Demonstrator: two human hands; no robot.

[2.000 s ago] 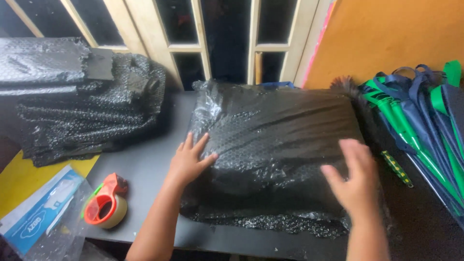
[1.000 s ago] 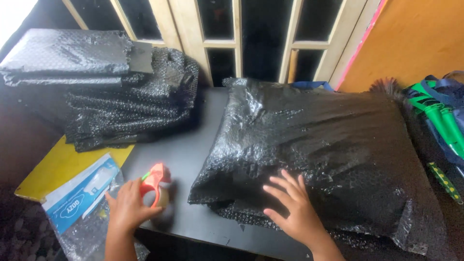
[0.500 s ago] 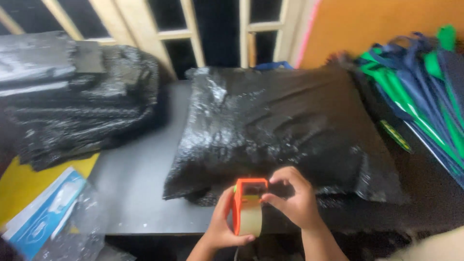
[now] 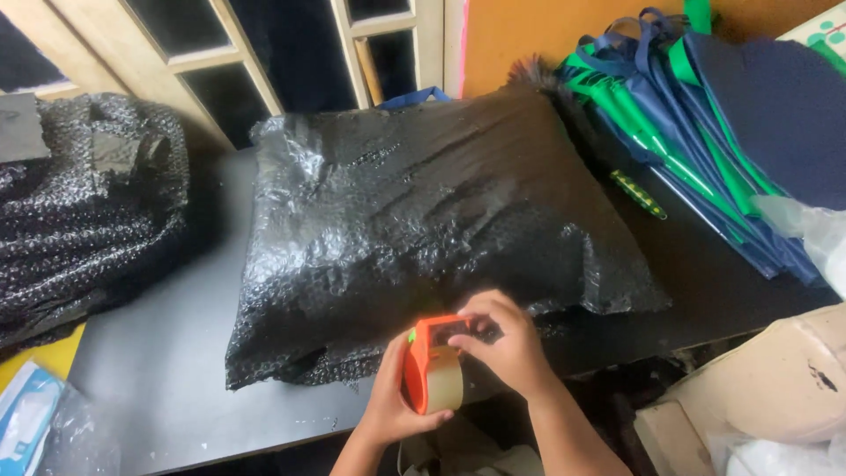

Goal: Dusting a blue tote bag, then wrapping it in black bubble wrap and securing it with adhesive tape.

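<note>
Left hand [image 4: 394, 407] grips tape dispenser [image 4: 432, 365]; right hand [image 4: 504, 345] picks tape end.

likely a small packing room or shop backroom: beyond the fingers [image 4: 480, 319] lies a bubble-wrapped black parcel [image 4: 432, 229] on a dark table [image 4: 176, 370], more wrapped bundles [image 4: 84, 220] far left, stacked green-and-navy bags [image 4: 705, 115] right, cardboard boxes [image 4: 758, 397] nearby.

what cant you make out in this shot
Head view:
- Contents of the big black bubble-wrap parcel: opaque wrap hides them.
- Loose tape end on the orange tape dispenser: right hand covers it.
- Left hand palm: behind the dispenser.
- Black bubble-wrap stack: cut by left edge.
</note>
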